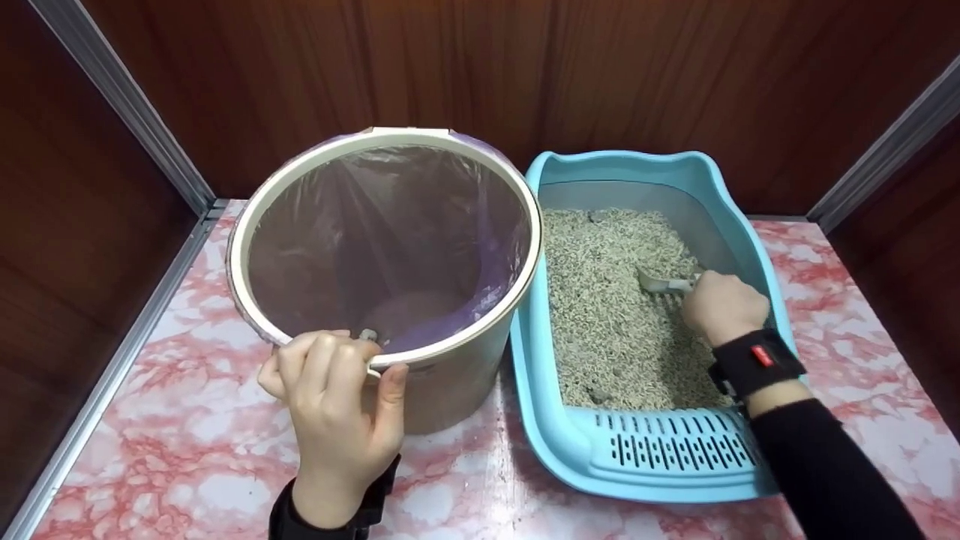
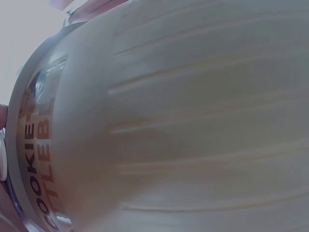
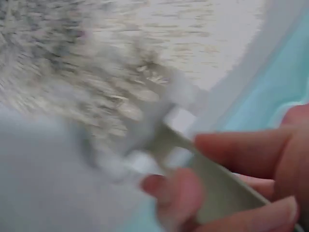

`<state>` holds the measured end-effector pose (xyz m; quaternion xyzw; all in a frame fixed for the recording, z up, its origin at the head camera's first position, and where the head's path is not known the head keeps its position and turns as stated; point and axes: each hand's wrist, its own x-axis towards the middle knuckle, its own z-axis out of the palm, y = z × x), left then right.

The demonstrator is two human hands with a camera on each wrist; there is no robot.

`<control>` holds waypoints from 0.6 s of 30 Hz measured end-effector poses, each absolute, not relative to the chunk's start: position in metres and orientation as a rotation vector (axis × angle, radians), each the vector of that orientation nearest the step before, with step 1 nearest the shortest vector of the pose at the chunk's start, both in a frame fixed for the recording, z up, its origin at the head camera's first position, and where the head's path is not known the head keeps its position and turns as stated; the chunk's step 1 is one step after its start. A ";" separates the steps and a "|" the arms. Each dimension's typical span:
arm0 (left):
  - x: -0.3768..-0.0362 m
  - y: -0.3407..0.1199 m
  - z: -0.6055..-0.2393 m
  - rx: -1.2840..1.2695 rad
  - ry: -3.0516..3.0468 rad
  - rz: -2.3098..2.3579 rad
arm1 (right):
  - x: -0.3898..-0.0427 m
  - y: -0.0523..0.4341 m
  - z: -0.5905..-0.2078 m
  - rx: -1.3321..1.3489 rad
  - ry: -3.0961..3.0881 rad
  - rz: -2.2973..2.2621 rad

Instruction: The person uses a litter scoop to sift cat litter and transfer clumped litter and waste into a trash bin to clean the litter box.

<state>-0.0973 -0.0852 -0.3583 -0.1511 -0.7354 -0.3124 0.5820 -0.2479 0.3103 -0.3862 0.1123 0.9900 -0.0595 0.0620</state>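
Note:
A cream bin (image 1: 457, 375) lined with a purple bag (image 1: 390, 232) stands on the left. My left hand (image 1: 337, 397) grips its near rim, thumb outside and fingers curled over the edge. The bin's ribbed wall (image 2: 193, 121) fills the left wrist view. To its right sits a blue litter tray (image 1: 570, 442) filled with pale granules (image 1: 607, 300). My right hand (image 1: 721, 306) holds a grey scoop (image 1: 664, 285) whose front digs into the granules near the tray's right wall. In the right wrist view the fingers (image 3: 251, 154) pinch the scoop's handle (image 3: 212, 179), and the picture is blurred.
Bin and tray rest side by side on a pink marbled surface (image 1: 187, 420). Dark wood panels (image 1: 525, 67) close the back and both sides, with metal corner strips (image 1: 127, 105). A slotted grille (image 1: 675, 446) forms the tray's near lip.

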 end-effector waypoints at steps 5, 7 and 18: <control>-0.098 -0.085 -0.357 -0.346 -1.706 -0.734 | -0.260 0.317 -0.407 0.330 3.035 -0.292; -0.099 -0.085 -0.357 -0.345 -1.698 -0.739 | -0.261 0.320 -0.409 0.334 3.015 -0.335; -0.100 -0.084 -0.359 -0.340 -1.701 -0.752 | -0.260 0.323 -0.419 0.266 2.958 -0.424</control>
